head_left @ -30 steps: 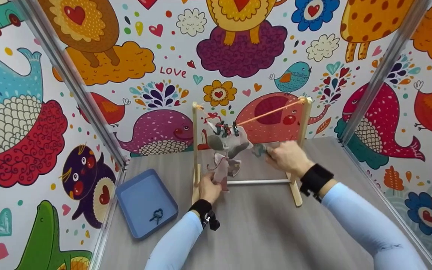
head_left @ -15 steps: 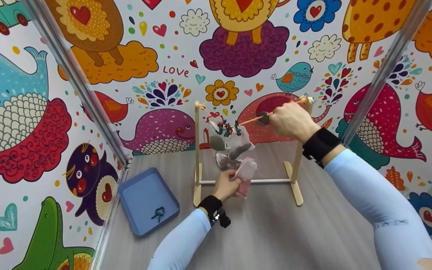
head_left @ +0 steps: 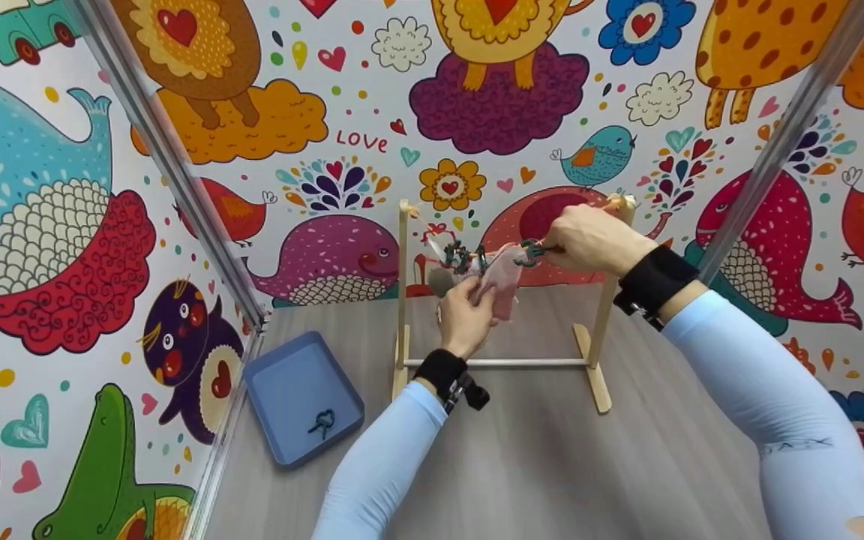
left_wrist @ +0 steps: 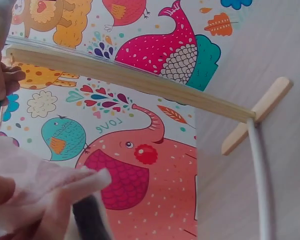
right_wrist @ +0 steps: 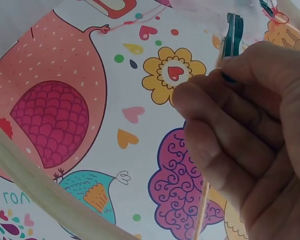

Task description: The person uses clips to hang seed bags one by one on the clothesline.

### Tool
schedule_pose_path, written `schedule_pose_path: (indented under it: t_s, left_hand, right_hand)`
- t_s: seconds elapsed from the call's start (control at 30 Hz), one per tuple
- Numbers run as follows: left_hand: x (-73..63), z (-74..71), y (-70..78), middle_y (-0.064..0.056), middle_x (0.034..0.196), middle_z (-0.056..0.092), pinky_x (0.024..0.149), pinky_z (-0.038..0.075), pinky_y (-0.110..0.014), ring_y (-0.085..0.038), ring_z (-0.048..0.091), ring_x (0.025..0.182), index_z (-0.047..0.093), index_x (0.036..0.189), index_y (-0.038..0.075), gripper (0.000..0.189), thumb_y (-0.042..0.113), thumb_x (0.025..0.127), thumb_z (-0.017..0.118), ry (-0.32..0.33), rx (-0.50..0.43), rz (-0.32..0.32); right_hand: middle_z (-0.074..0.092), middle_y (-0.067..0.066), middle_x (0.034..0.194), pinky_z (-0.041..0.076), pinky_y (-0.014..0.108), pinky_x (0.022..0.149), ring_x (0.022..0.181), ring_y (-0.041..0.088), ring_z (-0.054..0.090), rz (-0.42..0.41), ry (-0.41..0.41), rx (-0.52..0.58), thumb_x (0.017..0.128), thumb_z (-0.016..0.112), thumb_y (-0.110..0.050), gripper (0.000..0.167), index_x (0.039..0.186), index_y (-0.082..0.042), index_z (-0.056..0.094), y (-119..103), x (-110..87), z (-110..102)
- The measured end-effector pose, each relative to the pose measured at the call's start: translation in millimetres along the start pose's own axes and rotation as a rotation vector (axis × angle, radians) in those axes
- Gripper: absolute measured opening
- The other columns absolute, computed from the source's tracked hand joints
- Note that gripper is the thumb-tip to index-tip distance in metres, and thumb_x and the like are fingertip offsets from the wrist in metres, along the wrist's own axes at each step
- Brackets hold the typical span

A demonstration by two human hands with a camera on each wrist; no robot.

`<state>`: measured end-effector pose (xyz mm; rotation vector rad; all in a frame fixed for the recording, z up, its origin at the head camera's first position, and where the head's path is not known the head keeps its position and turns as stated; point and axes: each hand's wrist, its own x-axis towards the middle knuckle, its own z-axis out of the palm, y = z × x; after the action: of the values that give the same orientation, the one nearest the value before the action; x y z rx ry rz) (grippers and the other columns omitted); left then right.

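My left hand (head_left: 466,316) grips a pale pink sock (head_left: 503,279) and holds it up against the orange cord (right_wrist: 202,207) of a small wooden rack. Between thumb and fingers, my right hand (head_left: 593,240) pinches a dark green clothespin (head_left: 529,253), which sits at the sock's upper edge by the cord. In the right wrist view that clothespin (right_wrist: 232,37) points toward pale cloth. Left of the sock, several green clothespins (head_left: 460,256) clip grey-and-white socks (head_left: 441,282) to the cord, partly hidden behind my left hand. Whether the pinched clothespin bites the sock I cannot tell.
The rack has a left post (head_left: 403,285), a right post (head_left: 608,315) and a white crossbar (head_left: 529,363) low between them. A blue tray (head_left: 289,382) with one heart-shaped green clothespin (head_left: 323,422) stands at the left. Patterned walls enclose the table (head_left: 522,465).
My left hand has brought the pink sock up from beside the hanging socks to the cord. My right hand has lifted the clothespin to the cord, then drawn it down to the sock's edge.
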<state>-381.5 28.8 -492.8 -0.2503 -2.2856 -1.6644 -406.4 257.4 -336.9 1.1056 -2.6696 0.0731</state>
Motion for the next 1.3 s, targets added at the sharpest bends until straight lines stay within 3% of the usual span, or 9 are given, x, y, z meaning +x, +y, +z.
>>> schedule_pose_path:
  t_s: [0.13,0.3,0.5,0.6,0.7,0.87,1.0,1.13,1.3]
  left_hand:
    - [5.8,6.5,11.0,-0.012,0.099,0.087,0.059,0.063,-0.024,-0.015,0.081,0.06,0.083,0.108,0.01,0.013,0.021,0.105,0.078,0.005,-0.012,0.005]
    - [7.6,11.3,15.7,-0.018,0.102,0.084,0.058,0.062,-0.02,-0.02,0.083,0.067,0.08,0.105,0.004,0.013,0.016,0.105,0.077,-0.019,-0.049,0.029]
    - [-1.5,1.0,2.8,-0.012,0.084,0.084,0.058,0.055,-0.018,-0.015,0.08,0.067,0.078,0.099,0.006,0.014,0.02,0.101,0.08,-0.082,-0.013,0.066]
    - [-7.7,-11.6,-10.4,-0.014,0.095,0.087,0.068,0.064,-0.022,-0.02,0.084,0.076,0.082,0.11,0.004,0.016,0.018,0.102,0.079,-0.155,-0.058,0.058]
    - [-12.8,-30.9,-29.2,-0.018,0.107,0.087,0.082,0.068,-0.029,-0.026,0.085,0.091,0.082,0.118,0.001,0.021,0.016,0.104,0.078,-0.212,-0.05,0.056]
    - [-19.2,-78.8,-68.9,-0.018,0.113,0.086,0.094,0.068,-0.041,-0.031,0.083,0.102,0.083,0.118,0.0,0.022,0.015,0.104,0.074,-0.221,0.114,0.047]
    - [-21.2,-126.5,-103.4,-0.02,0.108,0.086,0.094,0.068,-0.05,-0.036,0.084,0.099,0.084,0.114,-0.001,0.021,0.012,0.101,0.073,-0.129,0.288,0.039]
    - [-25.2,-172.7,-133.7,-0.021,0.114,0.086,0.097,0.065,-0.056,-0.041,0.082,0.107,0.083,0.12,0.0,0.026,0.012,0.1,0.072,-0.034,0.501,-0.038]
    - [-37.9,-214.5,-167.6,-0.029,0.135,0.077,0.109,0.058,-0.066,-0.054,0.071,0.126,0.075,0.137,-0.001,0.04,0.013,0.1,0.072,-0.059,0.738,-0.151]
  right_hand:
    - [0.06,0.002,0.06,0.043,0.033,0.059,0.059,0.018,0.051,0.005,0.007,0.013,0.091,0.085,-0.007,0.014,0.078,-0.008,0.08,0,1.7,2]
    - [0.07,0.007,0.067,0.055,0.043,0.063,0.064,0.024,0.062,0.063,0.036,-0.026,0.085,0.088,-0.019,0.014,0.086,-0.007,0.082,0,1.4,5]
    - [0.082,0.012,0.085,0.064,0.051,0.072,0.075,0.03,0.07,0.144,0.121,-0.015,0.09,0.089,-0.032,0.034,0.11,-0.005,0.087,0,-10.0,25]
    - [0.083,0.015,0.091,0.066,0.051,0.075,0.08,0.033,0.073,0.246,0.17,0.068,0.091,0.091,-0.033,0.04,0.119,-0.005,0.084,-1,-19.1,40]
    - [0.084,0.018,0.099,0.068,0.053,0.079,0.086,0.036,0.077,0.368,0.218,0.18,0.093,0.091,-0.031,0.045,0.125,-0.002,0.08,-3,-29.8,57]
    - [0.083,0.024,0.107,0.069,0.056,0.083,0.092,0.039,0.081,0.495,0.23,0.326,0.097,0.088,-0.027,0.041,0.125,0.001,0.076,-9,-50.9,92]
    - [0.081,0.028,0.125,0.068,0.062,0.092,0.106,0.047,0.082,0.514,0.169,0.388,0.098,0.086,-0.027,0.048,0.133,0.003,0.072,-15,-63.1,122]
    - [0.069,0.033,0.149,0.058,0.069,0.112,0.133,0.055,0.071,0.53,0.081,0.39,0.096,0.085,-0.03,0.07,0.151,0.005,0.06,-19,-71.2,153]
    - [0.051,0.041,0.164,0.046,0.073,0.124,0.149,0.062,0.055,0.576,-0.037,0.379,0.094,0.085,-0.035,0.088,0.16,0.011,0.049,-23,-80.8,186]
